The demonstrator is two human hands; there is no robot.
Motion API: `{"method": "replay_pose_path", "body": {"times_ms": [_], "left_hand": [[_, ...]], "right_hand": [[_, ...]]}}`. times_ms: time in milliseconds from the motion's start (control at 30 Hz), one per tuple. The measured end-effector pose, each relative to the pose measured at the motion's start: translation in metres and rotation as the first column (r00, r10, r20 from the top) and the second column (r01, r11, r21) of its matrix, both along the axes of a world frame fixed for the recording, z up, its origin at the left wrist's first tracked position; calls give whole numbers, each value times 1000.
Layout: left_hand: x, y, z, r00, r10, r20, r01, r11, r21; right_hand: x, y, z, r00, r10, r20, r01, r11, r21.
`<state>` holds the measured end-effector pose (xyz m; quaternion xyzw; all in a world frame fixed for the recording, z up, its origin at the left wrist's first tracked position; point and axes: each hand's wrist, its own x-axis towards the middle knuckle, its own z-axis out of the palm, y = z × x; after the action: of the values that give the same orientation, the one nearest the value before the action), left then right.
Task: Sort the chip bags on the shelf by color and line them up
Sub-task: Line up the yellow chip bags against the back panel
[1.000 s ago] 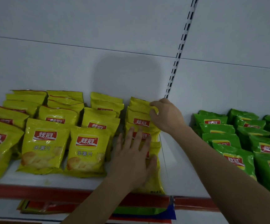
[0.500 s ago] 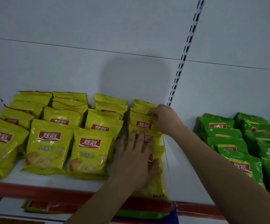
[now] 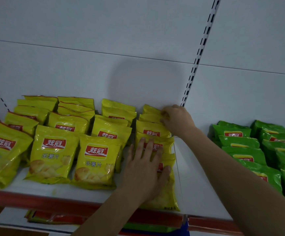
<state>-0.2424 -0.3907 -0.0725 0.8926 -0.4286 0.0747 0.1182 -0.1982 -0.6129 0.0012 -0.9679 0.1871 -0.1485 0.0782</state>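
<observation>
Yellow chip bags [image 3: 96, 157] lie in several overlapping rows on the left part of the white shelf [image 3: 191, 189]. Green chip bags [image 3: 244, 154] are lined up on the right part. My left hand [image 3: 147, 167] lies flat, fingers spread, on the front bags of the rightmost yellow row [image 3: 155, 132]. My right hand [image 3: 176, 119] reaches to the back of that same row, its fingers curled round the top edge of a rear yellow bag [image 3: 151, 110].
A slotted upright [image 3: 198, 55] runs down the white back wall between the two shelf sections. The shelf has a red front edge [image 3: 36, 200]. More bags lie on a lower shelf [image 3: 56, 218] below.
My right hand has moved back from a middle bag to the rearmost bags of the row. My left hand has stayed pressed on the front bags.
</observation>
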Motion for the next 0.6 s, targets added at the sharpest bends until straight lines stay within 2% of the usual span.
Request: {"method": "replay_pose_path", "body": {"times_ms": [67, 167, 300, 367, 433, 467, 533, 600], "left_hand": [[0, -1, -1, 1000, 1, -2, -1, 1000, -2], [1, -1, -1, 1000, 11, 3, -11, 1000, -10], [2, -2, -2, 1000, 17, 5, -17, 1000, -1], [2, -2, -3, 1000, 16, 14, -16, 1000, -8], [1, -2, -3, 1000, 13, 16, -13, 1000, -11], [1, -2, -2, 1000, 15, 20, -14, 1000, -16], [1, -2, -2, 999, 21, 23, -21, 1000, -23], [2, -2, -1, 999, 28, 17, -27, 999, -18]], "right_hand": [[2, -4, 1, 999, 31, 17, -30, 999, -13], [4, -4, -1, 996, 83, 32, -78, 988, -130], [4, 1, -10, 991, 95, -96, -109, 982, -156], [4, 0, -11, 999, 49, -2, -49, 990, -134], [5, -1, -8, 986, -90, 142, 96, 995, -38], [6, -1, -6, 972, -182, 146, 182, 983, 14], [8, 1, -3, 947, -320, 38, 317, 945, 81], [11, 0, -6, 935, -351, -42, 354, 922, 159]]}}
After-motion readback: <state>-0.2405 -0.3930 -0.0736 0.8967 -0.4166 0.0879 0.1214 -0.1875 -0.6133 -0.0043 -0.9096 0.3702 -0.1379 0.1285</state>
